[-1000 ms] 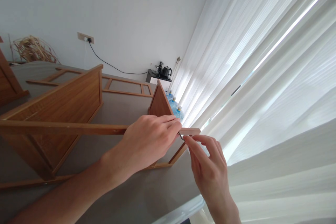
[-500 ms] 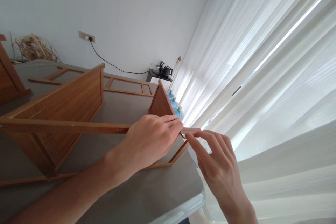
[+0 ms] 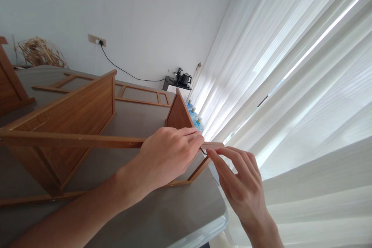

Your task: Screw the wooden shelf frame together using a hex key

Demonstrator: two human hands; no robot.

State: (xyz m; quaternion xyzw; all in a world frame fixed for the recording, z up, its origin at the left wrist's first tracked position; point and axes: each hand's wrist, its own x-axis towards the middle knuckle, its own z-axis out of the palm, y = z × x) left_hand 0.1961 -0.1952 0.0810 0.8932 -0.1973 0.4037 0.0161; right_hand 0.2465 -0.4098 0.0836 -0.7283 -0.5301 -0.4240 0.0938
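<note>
A wooden rack frame (image 3: 87, 140) lies on its side, with wooden panels set across it. My left hand (image 3: 171, 151) is closed over the upper rail near its right end, thumb and fingertips bunched; part of the rail is hidden beneath it. From under those fingertips sticks out a thin dark bent rod, which looks like a hex key (image 3: 204, 151). The thumb and index finger of my right hand (image 3: 240, 172) pinch the free end of this key, while the other fingers stay curled and loose. Whatever the key's far end sits in is covered by my left fingers.
The frame rests on a grey-covered table (image 3: 162, 217) with a rounded corner. Behind it lies a flat ladder-like wooden frame (image 3: 142, 102). A black kettle (image 3: 185, 80) stands on a cabinet, near blue water bottles (image 3: 199, 124). White curtains (image 3: 305, 124) hang close on the right.
My right hand has shifted very slightly with the key's end, and a little more of the key shows. My left hand stays in place on the rail.
</note>
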